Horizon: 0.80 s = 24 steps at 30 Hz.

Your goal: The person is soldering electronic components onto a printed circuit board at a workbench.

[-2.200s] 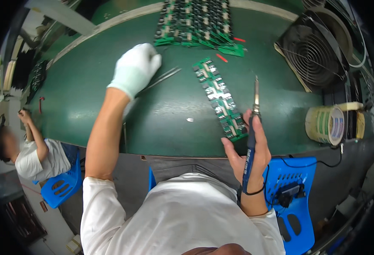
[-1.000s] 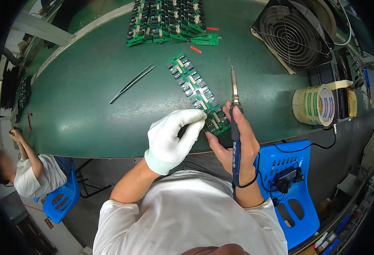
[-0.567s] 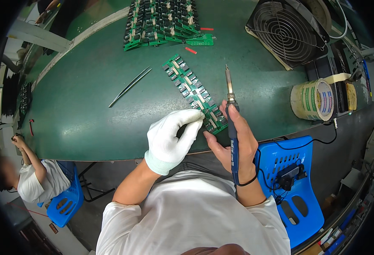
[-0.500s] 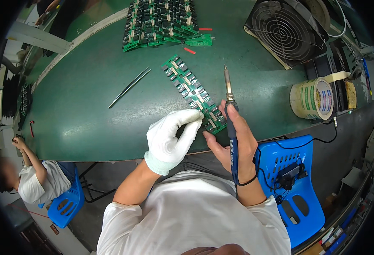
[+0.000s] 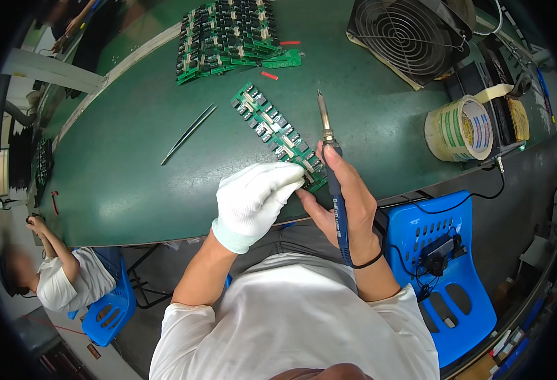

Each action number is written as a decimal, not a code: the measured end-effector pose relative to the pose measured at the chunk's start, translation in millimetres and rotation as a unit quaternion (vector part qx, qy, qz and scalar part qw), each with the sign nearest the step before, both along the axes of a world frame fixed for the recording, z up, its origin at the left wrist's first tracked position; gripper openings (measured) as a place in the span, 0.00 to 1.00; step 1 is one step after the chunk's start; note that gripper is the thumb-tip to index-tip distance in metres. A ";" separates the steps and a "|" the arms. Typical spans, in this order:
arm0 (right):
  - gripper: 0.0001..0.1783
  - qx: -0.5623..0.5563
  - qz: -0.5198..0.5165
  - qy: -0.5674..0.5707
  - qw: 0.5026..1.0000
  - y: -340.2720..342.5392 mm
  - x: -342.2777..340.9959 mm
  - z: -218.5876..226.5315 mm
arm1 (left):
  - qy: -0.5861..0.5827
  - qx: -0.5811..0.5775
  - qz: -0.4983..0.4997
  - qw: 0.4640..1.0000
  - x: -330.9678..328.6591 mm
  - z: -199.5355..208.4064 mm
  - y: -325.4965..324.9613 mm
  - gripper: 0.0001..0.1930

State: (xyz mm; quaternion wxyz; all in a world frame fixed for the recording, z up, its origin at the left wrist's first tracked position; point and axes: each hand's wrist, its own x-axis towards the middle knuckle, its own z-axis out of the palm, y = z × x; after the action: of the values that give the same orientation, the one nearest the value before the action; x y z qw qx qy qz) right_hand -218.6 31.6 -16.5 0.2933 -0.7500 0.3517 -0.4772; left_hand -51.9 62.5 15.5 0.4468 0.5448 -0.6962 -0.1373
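Note:
A long green circuit board strip [image 5: 270, 125] lies slanted on the table, its near end partly hidden by my hands. White-gloved, my left hand [image 5: 253, 197] is closed in a pinch over that near end; what its fingertips hold, if anything, is hidden. My right hand [image 5: 349, 197], bare, grips a soldering iron [image 5: 326, 133] by its dark blue handle. The metal tip points away from me, to the right of the board and apart from it. The right thumb reaches to the board's near end. Metal tweezers [image 5: 188, 135] rest on the table to the left.
A stack of circuit boards [image 5: 224, 38] stands at the back, with small red pieces [image 5: 269, 75] beside it. A black fan [image 5: 405, 38] and a tape roll [image 5: 459, 130] are at the right. A blue chair [image 5: 427, 221] holds a black adapter. Another person [image 5: 76, 272] sits at far left.
The view has shifted slightly. My left fingers have closed more tightly together over the near end of the board. My right hand still holds the soldering iron beside it.

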 end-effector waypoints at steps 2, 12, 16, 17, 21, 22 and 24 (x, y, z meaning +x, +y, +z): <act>0.45 0.002 0.000 -0.002 1.000 0.2 -0.9 -0.3 | 0.006 0.011 0.006 1.000 -1.9 1.5 0.5 0.11; 0.44 0.007 0.008 -0.001 1.000 -0.2 -1.7 -1.0 | 0.088 0.091 0.086 0.988 -4.1 0.5 -1.8 0.11; 0.44 0.009 0.005 0.001 1.000 0.0 -2.6 0.7 | 0.078 0.086 0.045 0.992 -0.6 5.1 -4.5 0.11; 0.44 0.009 0.006 0.003 1.000 -0.1 -2.7 1.4 | 0.050 0.066 0.028 0.996 -1.6 6.2 -2.1 0.11; 0.44 0.007 0.009 0.009 1.000 -0.3 -2.4 2.1 | -0.033 0.005 -0.022 0.999 -6.1 8.9 3.4 0.10; 0.44 0.008 0.008 0.009 1.000 -0.3 -2.4 1.9 | -0.017 0.019 -0.001 1.000 -6.8 9.5 2.3 0.10; 0.44 0.010 0.005 0.010 1.000 -0.3 -2.2 1.3 | 0.015 0.045 0.041 0.998 -8.0 10.2 -0.1 0.10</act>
State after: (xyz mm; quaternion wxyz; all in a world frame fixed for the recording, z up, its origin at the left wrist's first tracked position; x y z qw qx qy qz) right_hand -220.8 31.2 -15.1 0.2994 -0.7535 0.3559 -0.4647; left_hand -59.8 62.4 25.7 0.4369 0.5906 -0.6598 -0.1583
